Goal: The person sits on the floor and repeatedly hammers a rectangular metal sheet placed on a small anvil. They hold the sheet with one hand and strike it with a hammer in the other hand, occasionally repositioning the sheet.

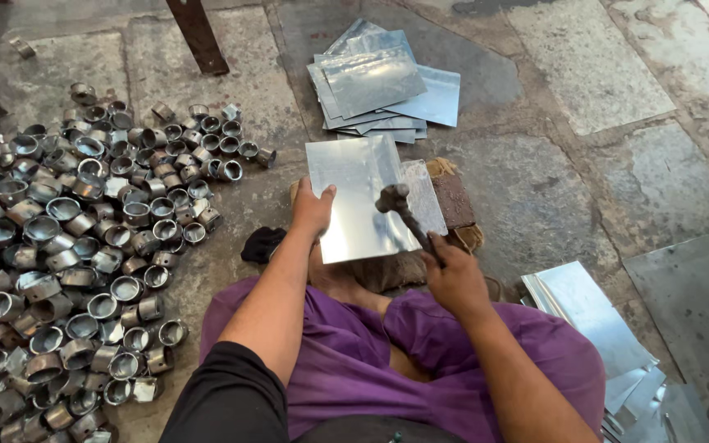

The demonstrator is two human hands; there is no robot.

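Hammer [395,199] gripped by its handle in right hand [453,275], head over metal sheet [359,197] lying on block [453,201], left hand [312,209] clasping sheet's left edge; metal rings [84,246] heaped at left, sheet stack [379,82] beyond.

a single head-worn camera looks steeply down from just above the seated person, facing forward over the lap to the stone floor [584,74]. it sits close, both forearms filling the lower frame; no second view overlaps it.
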